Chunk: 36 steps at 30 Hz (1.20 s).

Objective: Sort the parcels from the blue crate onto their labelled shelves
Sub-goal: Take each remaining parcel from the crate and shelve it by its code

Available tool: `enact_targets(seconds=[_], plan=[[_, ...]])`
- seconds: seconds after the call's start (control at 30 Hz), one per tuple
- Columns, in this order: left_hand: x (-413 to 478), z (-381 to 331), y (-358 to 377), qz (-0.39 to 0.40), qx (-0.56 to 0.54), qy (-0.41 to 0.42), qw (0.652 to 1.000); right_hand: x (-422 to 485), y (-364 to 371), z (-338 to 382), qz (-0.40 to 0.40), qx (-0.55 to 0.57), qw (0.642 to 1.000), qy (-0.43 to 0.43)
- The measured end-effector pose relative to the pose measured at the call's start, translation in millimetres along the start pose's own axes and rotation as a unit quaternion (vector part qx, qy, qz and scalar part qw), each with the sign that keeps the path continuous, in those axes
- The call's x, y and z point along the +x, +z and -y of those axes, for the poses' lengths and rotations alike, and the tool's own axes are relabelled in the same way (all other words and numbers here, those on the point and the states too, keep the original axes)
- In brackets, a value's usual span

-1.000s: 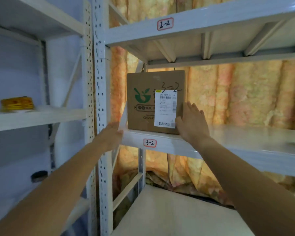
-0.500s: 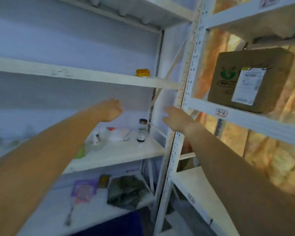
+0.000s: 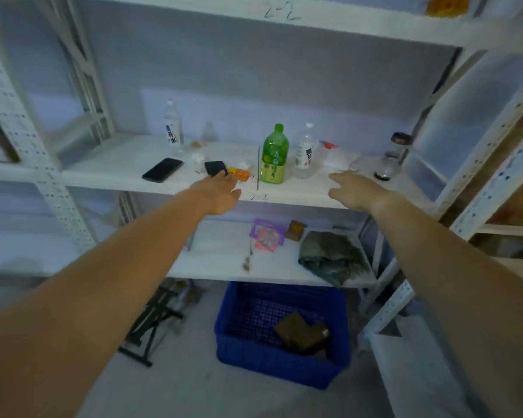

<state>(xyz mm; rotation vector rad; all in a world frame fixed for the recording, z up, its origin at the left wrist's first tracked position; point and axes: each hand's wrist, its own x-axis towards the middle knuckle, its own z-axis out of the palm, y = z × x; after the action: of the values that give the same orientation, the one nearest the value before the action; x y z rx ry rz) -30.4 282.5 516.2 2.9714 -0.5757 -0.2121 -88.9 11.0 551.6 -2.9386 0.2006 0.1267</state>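
Turned away from the shelved box, looking down now at blue crate on floor, brown parcels lying inside. Left hand and right hand out before cluttered shelf. Right fingers spread apart, holding nothing; left fingers hidden behind knuckles, cannot tell.

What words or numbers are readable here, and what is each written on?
"2-2": handwritten on the upper shelf front edge.
Middle shelf front edge: a faint mark, too blurred to read.
Green bottle label: print too blurred to read.
Left clear bottle and right clear bottle: dark print, too blurred.
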Motion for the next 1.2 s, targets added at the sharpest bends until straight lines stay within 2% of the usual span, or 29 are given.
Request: enact_targets(seconds=[0.13, 0.3, 0.57, 0.7, 0.87, 0.93, 1.07, 1.2], plan=[[33.9, 20.5, 69.4, 0.052, -0.013, -0.011, 0.998, 45.9, 68.0, 9.0, 0.064, 0.037, 0.997, -0.006], [81.5, 23.5, 161.4, 0.158, -0.023, 0.041, 0.986, 69.9, 166.0, -20.8, 0.136, 0.055, 0.988, 0.052], [120.1, -18.5, 310.5, 0.301, -0.029, 0.123, 0.945, 38.4, 311.3, -121.3, 0.277, 0.096, 0.936, 0.194], [134.1, -41.8, 384.0, 0.343, -0.023, 0.133, 0.930, 35.0, 381.4, -161.9, 0.323, 0.133, 0.911, 0.221], [157.6, -50.7, 451.8, 0.394, -0.009, 0.064, 0.917, 38.4, 457.5, -192.0, 0.335, 0.192, 0.894, 0.228], [172.3, -60.8, 481.7, 0.430, -0.004, 0.056, 0.901, 35.0, 489.2, -210.8, 0.348, 0.210, 0.882, 0.237], [208.0, -82.2, 536.1, 0.478, -0.004, 0.070, 0.876, 50.1, 541.1, -250.5, 0.365, 0.216, 0.869, 0.254], [247.6, -99.1, 596.4, 0.466, -0.026, 0.096, 0.879, 91.1, 595.5, -272.0, 0.330, 0.265, 0.858, 0.290]])
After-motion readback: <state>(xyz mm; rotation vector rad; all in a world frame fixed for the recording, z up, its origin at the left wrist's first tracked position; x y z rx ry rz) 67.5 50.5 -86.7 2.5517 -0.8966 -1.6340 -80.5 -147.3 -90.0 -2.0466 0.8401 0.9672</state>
